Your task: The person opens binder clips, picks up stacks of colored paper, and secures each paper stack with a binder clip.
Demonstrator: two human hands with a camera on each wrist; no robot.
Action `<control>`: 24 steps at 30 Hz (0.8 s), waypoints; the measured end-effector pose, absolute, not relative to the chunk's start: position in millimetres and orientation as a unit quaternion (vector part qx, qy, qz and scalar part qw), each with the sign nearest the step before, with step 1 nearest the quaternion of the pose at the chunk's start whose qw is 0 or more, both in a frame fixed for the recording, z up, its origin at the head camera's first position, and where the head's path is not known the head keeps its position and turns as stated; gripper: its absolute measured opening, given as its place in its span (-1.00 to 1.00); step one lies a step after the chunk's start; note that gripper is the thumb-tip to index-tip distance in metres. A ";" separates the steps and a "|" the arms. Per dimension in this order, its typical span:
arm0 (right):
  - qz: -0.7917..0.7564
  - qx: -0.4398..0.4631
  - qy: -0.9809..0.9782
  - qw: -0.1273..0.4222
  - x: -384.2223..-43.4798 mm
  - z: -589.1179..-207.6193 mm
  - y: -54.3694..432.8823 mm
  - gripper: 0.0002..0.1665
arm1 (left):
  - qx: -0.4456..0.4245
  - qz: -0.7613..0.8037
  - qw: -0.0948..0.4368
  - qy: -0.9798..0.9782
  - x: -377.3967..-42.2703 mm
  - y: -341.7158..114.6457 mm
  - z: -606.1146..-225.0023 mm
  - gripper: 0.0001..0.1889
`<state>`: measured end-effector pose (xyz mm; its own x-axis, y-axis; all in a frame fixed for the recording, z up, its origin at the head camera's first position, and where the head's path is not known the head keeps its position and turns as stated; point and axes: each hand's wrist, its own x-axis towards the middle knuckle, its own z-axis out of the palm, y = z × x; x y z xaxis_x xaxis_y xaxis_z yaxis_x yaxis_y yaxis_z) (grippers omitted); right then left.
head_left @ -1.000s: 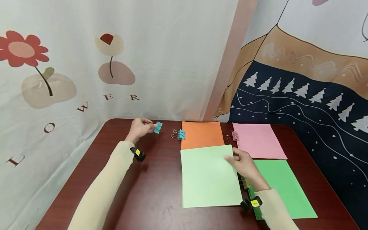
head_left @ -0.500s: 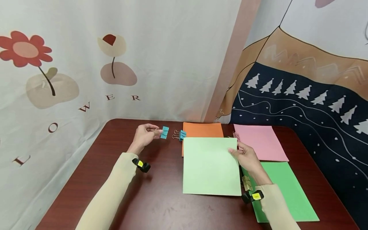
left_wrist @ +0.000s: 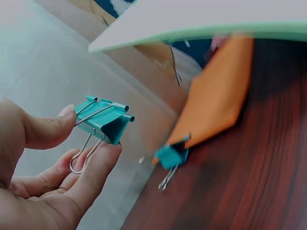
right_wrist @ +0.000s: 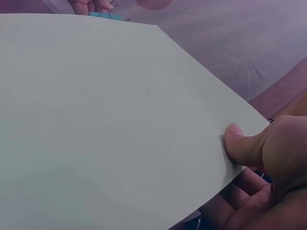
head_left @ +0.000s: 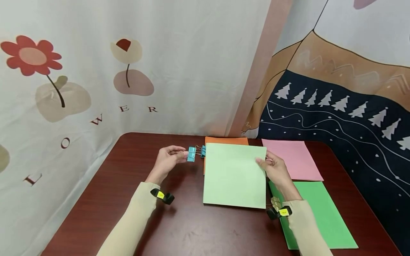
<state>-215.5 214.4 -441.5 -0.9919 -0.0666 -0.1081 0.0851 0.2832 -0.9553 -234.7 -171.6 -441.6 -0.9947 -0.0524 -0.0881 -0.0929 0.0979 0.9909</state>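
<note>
My left hand pinches a teal binder clip between thumb and fingers, just left of the pale green paper. In the left wrist view, the thumb presses on top of the clip and a finger supports it from below; one wire handle lies along its top, the other points down. My right hand grips the pale green paper by its right edge, thumb on top and fingers beneath. The sheets are raised off the table, and their left edge is apart from the held clip.
Behind the paper lies an orange stack, a second teal binder clip on its left edge. A pink stack and a bright green stack lie at right. A yellowish clip sits by the green stack. Curtains hang behind the table.
My left hand has carried the binder clip rightward and slightly down, closer to the paper's left edge. The pale green paper has been lifted away from me, covering more of the orange stack.
</note>
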 end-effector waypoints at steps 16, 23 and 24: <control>-0.602 0.013 0.797 0.046 -219.3 -440.9 211.9 -0.46 | -0.049 0.748 0.051 0.660 -215.3 -155.6 -453.8 -0.63; -0.603 0.020 0.796 0.042 -221.6 -442.7 214.8 -0.48 | -0.042 0.757 0.065 0.649 -213.9 -148.2 -459.0 -0.63; -0.603 0.020 0.796 0.043 -221.9 -443.2 215.3 -0.47 | -0.041 0.759 0.067 0.647 -214.0 -147.5 -460.0 -0.64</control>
<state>-221.9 215.3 -443.2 -0.9956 -0.0201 -0.0916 0.0827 0.2709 -0.9590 -214.0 -147.5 -460.0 -0.9876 0.0494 -0.1488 -0.1548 -0.1547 0.9758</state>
